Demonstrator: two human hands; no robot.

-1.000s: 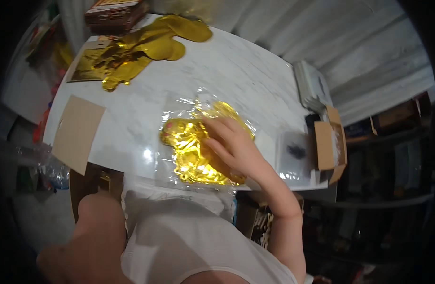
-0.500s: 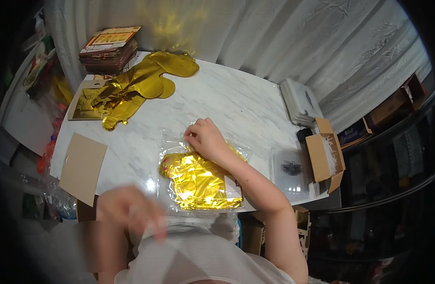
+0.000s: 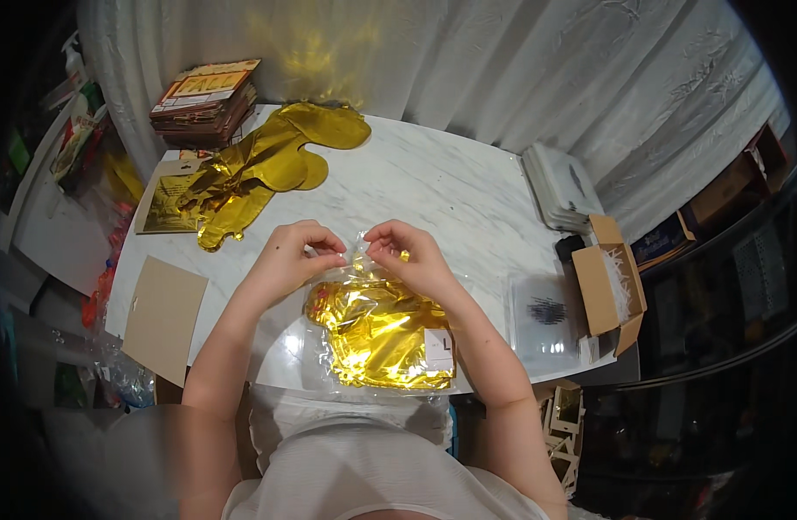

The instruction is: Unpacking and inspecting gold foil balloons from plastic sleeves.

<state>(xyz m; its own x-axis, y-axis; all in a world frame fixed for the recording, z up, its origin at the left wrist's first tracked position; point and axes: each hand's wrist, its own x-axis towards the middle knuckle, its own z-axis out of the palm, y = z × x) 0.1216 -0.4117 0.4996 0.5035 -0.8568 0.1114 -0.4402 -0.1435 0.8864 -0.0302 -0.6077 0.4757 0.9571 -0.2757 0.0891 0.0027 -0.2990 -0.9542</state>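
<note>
A clear plastic bag (image 3: 318, 350) lies flat at the table's near edge, with a folded gold foil balloon (image 3: 377, 325) inside. A small white label (image 3: 438, 348) shows at its lower right corner. My left hand (image 3: 296, 256) is closed in a pinch at the bag's far edge. Beside it, my right hand (image 3: 411, 260) also pinches that edge, and a bit of clear film stands up between the two hands. The fingertips of both hands partly cover what they grip.
A larger flat gold foil balloon (image 3: 286, 160) lies at the far left by a stack of printed cards (image 3: 206, 104). Left of me is a brown cardboard sheet (image 3: 164, 312). On the right are clear bags (image 3: 541, 329), an opened carton (image 3: 596, 290) and stacked plastic cases (image 3: 559, 186).
My left hand, blurred low at the left before, has moved up to the bag's far edge beside my right hand. My right hand stays at that edge.
</note>
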